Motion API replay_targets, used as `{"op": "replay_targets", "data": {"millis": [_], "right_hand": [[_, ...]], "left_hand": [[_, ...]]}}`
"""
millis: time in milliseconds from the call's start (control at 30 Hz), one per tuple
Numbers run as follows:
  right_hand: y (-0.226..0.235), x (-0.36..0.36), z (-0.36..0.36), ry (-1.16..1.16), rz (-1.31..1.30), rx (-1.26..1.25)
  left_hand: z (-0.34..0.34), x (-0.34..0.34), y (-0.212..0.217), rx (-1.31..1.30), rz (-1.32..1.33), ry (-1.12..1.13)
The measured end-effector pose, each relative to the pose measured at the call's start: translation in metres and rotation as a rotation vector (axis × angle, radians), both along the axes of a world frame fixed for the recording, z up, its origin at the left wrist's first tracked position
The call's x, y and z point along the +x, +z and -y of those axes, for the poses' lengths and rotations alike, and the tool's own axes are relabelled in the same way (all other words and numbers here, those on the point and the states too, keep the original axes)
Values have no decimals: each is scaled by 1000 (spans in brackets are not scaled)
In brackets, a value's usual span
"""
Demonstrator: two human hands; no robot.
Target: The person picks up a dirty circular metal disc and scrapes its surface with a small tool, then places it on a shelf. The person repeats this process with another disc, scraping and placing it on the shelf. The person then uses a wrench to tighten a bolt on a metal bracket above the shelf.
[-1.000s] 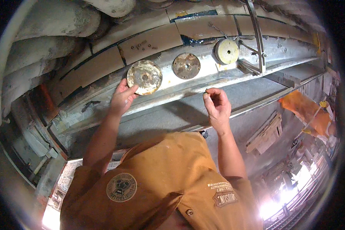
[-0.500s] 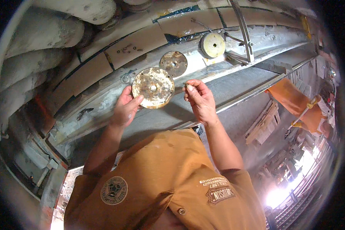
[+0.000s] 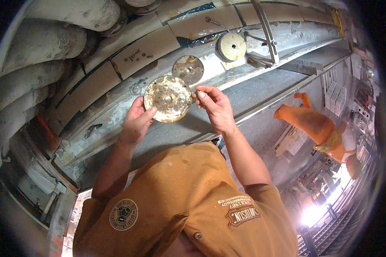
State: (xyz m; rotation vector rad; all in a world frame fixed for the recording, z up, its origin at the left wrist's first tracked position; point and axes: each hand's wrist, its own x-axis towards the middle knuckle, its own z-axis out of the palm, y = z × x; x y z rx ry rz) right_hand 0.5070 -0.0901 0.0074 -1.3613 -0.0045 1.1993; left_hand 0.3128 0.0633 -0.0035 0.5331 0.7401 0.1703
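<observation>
My left hand (image 3: 135,124) grips a round, rust-stained metal disc (image 3: 161,90) at its lower left edge, thumb on the face. The disc has a hole in its middle and is tilted toward me. Close against its right rim, my right hand (image 3: 217,109) pinches a small dark piece (image 3: 196,92) between thumb and fingertips; its kind is mostly hidden. Just behind lies a second, browner metal disc (image 3: 182,65) with a centre hole. Farther right on the ledge sits a thick pale-yellow wheel (image 3: 239,42) with a dark hole.
Several small nuts or washers (image 3: 137,55) lie on a tan panel at the back. A wrench (image 3: 218,23) rests behind the wheel. An upright metal bracket (image 3: 268,32) rises from the ledge. A grey belt-like surface (image 3: 248,92) runs below. At right, a person in orange (image 3: 317,126) bends over.
My right hand has brought the small piece leftward, up to the disc's right rim. The left hand keeps its hold. At right, the person in orange has changed posture, and the view has shifted slightly.
</observation>
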Motion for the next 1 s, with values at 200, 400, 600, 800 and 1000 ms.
{"op": "replay_targets", "data": {"millis": [200, 400, 600, 800, 1000], "right_hand": [[-3, -2, -3, 56, 116, -12], [-1, 11, -5, -72, 160, -48], [10, 17, -19, -122, 53, -57], [-5, 10, -25, -173, 391, -116], [-14, 29, -18, -437, 378, -86]], "left_hand": [[0, -1, -1, 5, -16, -7], [-12, 6, 1, 6, -45, -102], [-44, 47, 7, -37, 109, -330], [-34, 93, -1, -272, 85, -258], [23, 92, 16, -437, 392, 12]]}}
